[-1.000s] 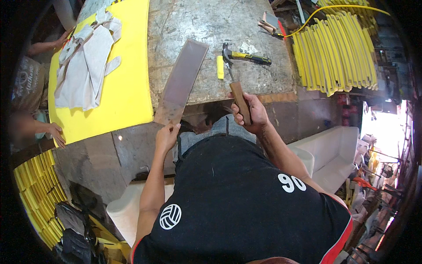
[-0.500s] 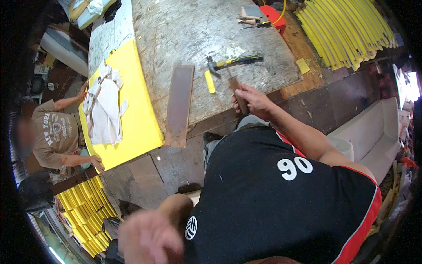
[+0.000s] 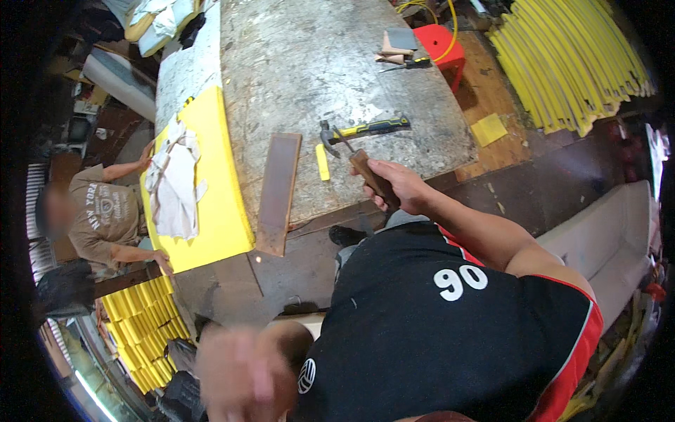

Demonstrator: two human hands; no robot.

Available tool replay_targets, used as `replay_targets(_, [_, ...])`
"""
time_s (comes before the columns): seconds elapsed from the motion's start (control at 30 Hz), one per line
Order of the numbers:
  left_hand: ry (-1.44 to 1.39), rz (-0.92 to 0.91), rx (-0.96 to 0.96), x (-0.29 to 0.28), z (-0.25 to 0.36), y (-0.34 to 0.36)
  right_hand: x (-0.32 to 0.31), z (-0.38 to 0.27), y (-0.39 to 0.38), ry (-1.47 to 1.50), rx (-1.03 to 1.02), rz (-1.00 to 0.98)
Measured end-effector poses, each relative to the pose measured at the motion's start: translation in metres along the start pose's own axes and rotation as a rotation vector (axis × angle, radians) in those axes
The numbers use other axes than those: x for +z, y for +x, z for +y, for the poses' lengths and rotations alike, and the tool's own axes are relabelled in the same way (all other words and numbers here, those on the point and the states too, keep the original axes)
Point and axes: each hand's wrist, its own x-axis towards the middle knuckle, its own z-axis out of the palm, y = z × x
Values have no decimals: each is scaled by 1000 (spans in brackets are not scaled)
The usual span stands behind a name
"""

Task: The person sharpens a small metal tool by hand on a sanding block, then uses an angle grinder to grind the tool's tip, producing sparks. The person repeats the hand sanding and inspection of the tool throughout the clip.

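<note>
My right hand [image 3: 404, 184] is closed round the wooden handle of a tool [image 3: 373, 175] with a thin metal shaft, held at the table's near edge. The shaft points up and left toward the head of a claw hammer [image 3: 373, 129] with a yellow-and-black handle, lying on the worn table [image 3: 281, 70]. A small yellow strip [image 3: 323, 162] lies beside the hammer head. Farther left, a long flat brown board [image 3: 279, 193] reaches over the table's edge. My left hand [image 3: 246, 373] is raised at the lower left, smeared by motion; its fingers cannot be made out.
A co-worker [image 3: 105, 211] at the left has both hands at a yellow foam sheet [image 3: 228, 190] with pale cloth [image 3: 176, 190] on it. A red stool [image 3: 443, 49] stands past the table's far right corner. Stacked yellow strips [image 3: 569, 63] lie at the right, others [image 3: 144, 330] lower left.
The view has shifted, so the table and its contents sit lower in the picture. My right hand keeps its hold on the wooden-handled tool. My left hand stays blurred at the lower left.
</note>
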Motion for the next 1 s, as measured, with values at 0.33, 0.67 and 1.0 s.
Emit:
replay_targets(0.33, [-454,76,-1424,90,-112,-84,33,-24,-34,-41,42,-238])
replay_targets(0.67, [-545,36,-1418,77,-96,-89,45,-6,-22,-308,-161,-236])
replay_targets(1.0, [-381,36,-1386,60,-98,-94,59,8,0,-424,-126,-217])
